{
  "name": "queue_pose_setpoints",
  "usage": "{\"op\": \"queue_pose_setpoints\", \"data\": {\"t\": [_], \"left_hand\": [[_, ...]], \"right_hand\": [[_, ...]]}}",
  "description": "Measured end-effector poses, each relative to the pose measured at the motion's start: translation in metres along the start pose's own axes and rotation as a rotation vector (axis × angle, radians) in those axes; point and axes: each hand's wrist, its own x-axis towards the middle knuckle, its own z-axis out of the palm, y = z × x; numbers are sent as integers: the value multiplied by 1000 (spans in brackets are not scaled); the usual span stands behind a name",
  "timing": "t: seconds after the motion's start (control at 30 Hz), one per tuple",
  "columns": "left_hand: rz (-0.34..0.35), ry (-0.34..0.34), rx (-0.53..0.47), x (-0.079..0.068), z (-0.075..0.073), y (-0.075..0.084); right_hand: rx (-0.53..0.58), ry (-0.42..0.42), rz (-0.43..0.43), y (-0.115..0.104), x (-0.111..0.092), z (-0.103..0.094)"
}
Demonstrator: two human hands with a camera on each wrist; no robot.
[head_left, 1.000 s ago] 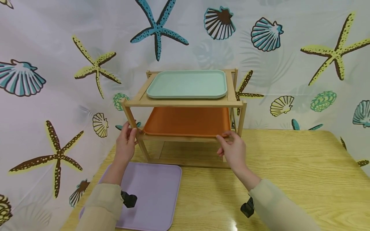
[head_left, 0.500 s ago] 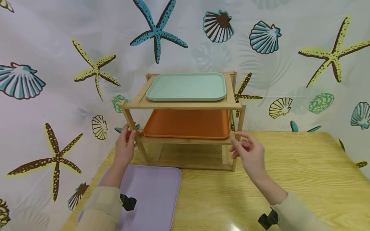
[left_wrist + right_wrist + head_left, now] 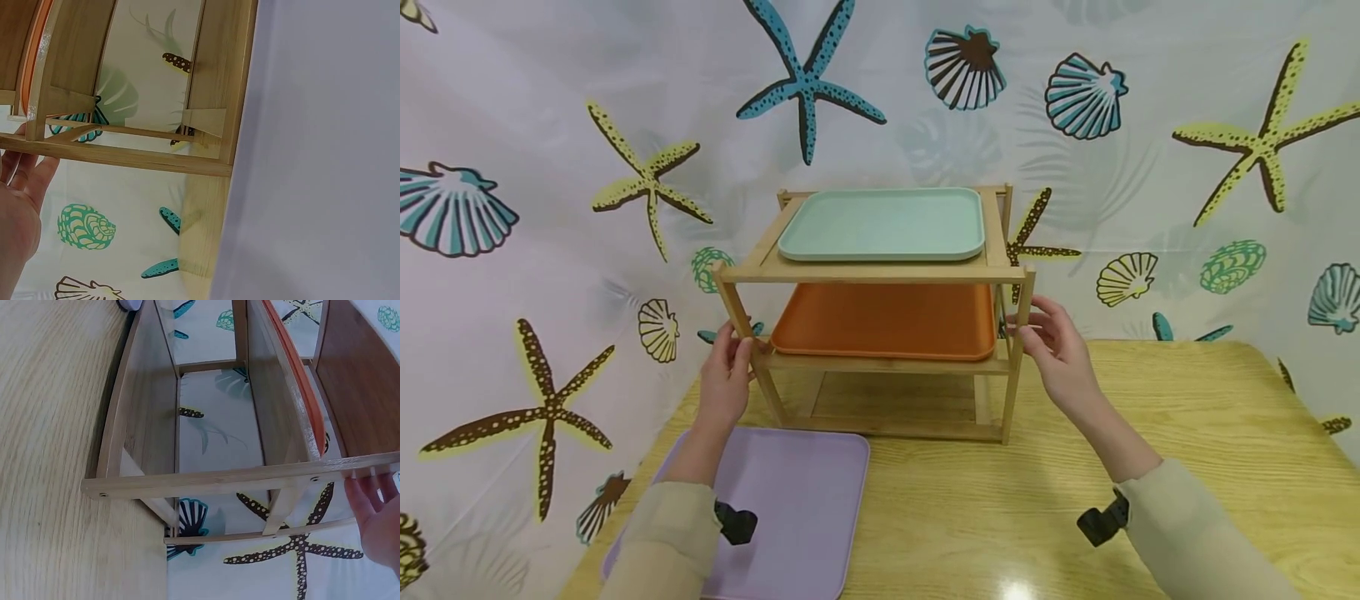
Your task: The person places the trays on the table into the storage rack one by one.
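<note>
The rack [image 3: 880,273] runs lengthwise nine to three; the left hand [image 3: 724,379] pinches its eight-o'clock post [image 3: 734,304], the right hand [image 3: 1063,358], equally near, its four-o'clock post [image 3: 1014,383].

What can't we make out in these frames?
- Orange tray, head view: back edge, hidden by the top shelf of the rack.
- Lavender tray, head view: part of its left side, covered by the left forearm and sleeve.
- Right hand, head view: fingers partly hidden by the right front post.
- Left hand, left wrist view: cut off by the left edge.
</note>
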Motion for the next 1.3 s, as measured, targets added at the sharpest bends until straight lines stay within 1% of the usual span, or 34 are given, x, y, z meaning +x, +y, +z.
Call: {"op": "queue_pose_setpoints", "data": {"t": [0.07,0.17,0.3,0.37,0.4,0.47,0.57,0.63,0.73,0.77,0.87,0.93,1.0,1.1,1.17,1.2,1.23,1.3], "left_hand": [[-7,8,-4,1,1,-1],[-29,15,-37,5,2,-6],[-84,14,-105,10,0,-22],[-107,16,-112,8,-2,-31],[-107,22,-108,6,-4,-34],[-90,33,-94,-1,-8,-40],[-40,34,-37,-20,-18,-51],[-10,10,14,-35,-28,-62],[-10,-38,121,-58,-47,-77],[-20,-50,161,-65,-54,-82],[-76,-97,325,-83,-77,-94],[-137,-143,415,-92,-92,-103],[-211,-194,475,-99,-105,-110],[-295,-267,476,-107,-119,-122],[-342,-305,482,-110,-123,-128],[-347,-317,491,-112,-125,-131],[-338,-319,500,-114,-126,-133],[-329,-310,520,-117,-127,-137]], "right_hand": [[-6,9,-15,4,3,0],[-5,38,-35,9,7,1],[10,59,-55,14,10,3],[15,61,-57,15,11,4],[15,63,-57,15,11,5],[13,63,-57,16,11,5],[11,68,-63,16,10,6],[8,70,-70,16,9,6],[10,77,-75,16,8,6],[12,77,-76,15,7,6],[19,85,-73,15,7,7],[22,88,-74,14,6,7],[25,92,-72,15,5,7],[31,95,-74,15,5,5],[41,97,-74,16,5,5],[47,98,-73,16,5,5],[50,98,-73,15,5,5],[56,100,-67,15,6,6]]}}
